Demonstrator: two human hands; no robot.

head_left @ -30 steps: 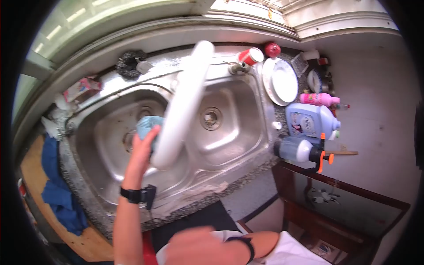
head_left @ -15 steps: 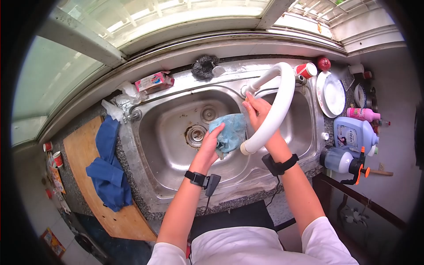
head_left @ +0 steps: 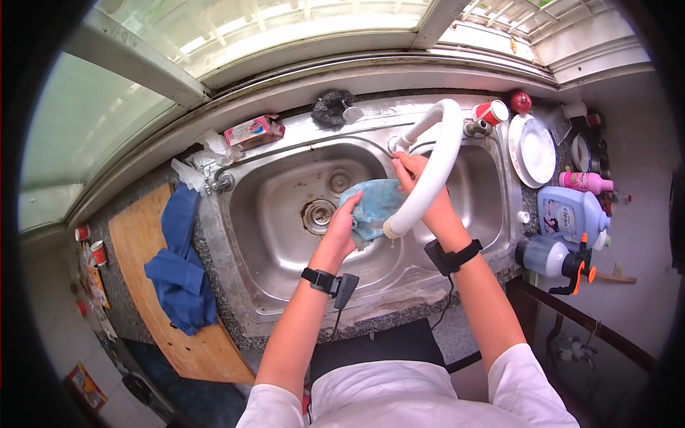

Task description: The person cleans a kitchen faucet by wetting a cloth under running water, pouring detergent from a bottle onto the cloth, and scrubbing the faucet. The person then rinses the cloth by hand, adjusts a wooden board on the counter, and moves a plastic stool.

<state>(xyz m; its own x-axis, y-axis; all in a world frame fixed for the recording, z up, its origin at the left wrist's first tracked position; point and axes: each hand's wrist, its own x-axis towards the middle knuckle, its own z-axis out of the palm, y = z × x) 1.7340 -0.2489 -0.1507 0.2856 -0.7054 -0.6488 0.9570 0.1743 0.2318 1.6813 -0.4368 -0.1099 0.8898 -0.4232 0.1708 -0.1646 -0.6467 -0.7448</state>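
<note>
My left hand grips a wet-looking light blue cloth over the large left basin of the steel sink. Thumb and palm hold the cloth's left side. A thick white curved faucet spout arches across, its outlet just at the cloth's right edge. Behind the spout is my right hand, partly covered by it. Its fingers are stretched toward the faucet base, with the thumb apart from them. Whether they touch the base I cannot tell.
Left of the sink, blue fabric lies on a wooden board. A pink box and black scrubber sit behind. To the right are a red cup, plates, a detergent jug and a spray bottle.
The spout's outlet has swung slightly left, toward the cloth. My right hand has shifted a little, and the cloth looks more spread out in my left hand.
</note>
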